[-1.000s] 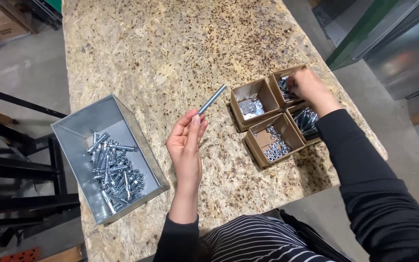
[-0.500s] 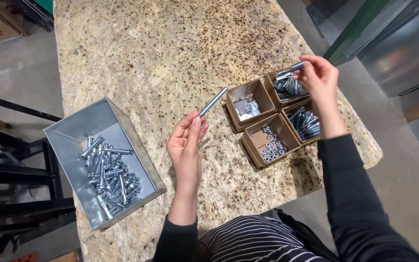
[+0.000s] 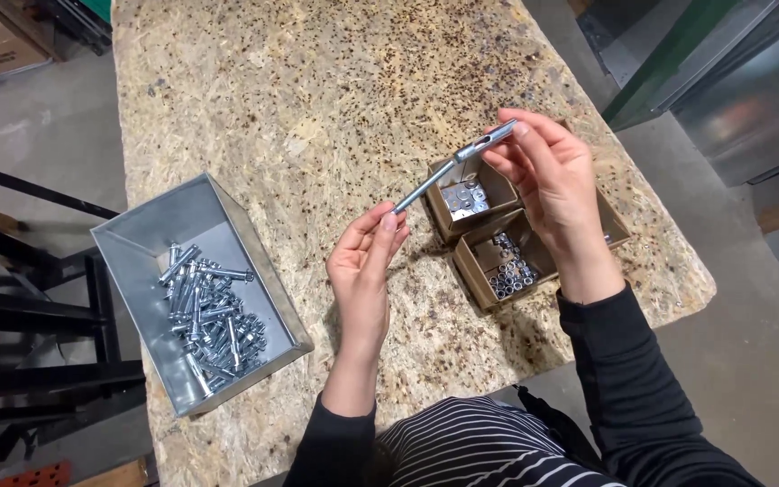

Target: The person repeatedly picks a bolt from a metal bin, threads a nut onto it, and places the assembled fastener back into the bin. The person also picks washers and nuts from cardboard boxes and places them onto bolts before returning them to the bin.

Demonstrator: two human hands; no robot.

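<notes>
My left hand (image 3: 364, 264) pinches the lower end of a long silver bolt (image 3: 427, 186) held up over the chipboard table (image 3: 317, 99). My right hand (image 3: 547, 176) grips a metal sleeve (image 3: 487, 141) that sits on the bolt's upper end. Both hands hover in front of several small cardboard boxes; one holds washers (image 3: 466, 196), another holds nuts (image 3: 508, 272). My right hand hides the boxes behind it.
A grey metal bin (image 3: 193, 289) with several assembled anchor bolts sits at the table's left edge. A black metal frame (image 3: 29, 298) stands left of the table. Sheet-metal panels (image 3: 741, 81) stand at the right, over concrete floor.
My right hand lifted from the far box carrying the sleeve and brought it to the bolt's tip. My left hand kept the bolt raised; the view came closer.
</notes>
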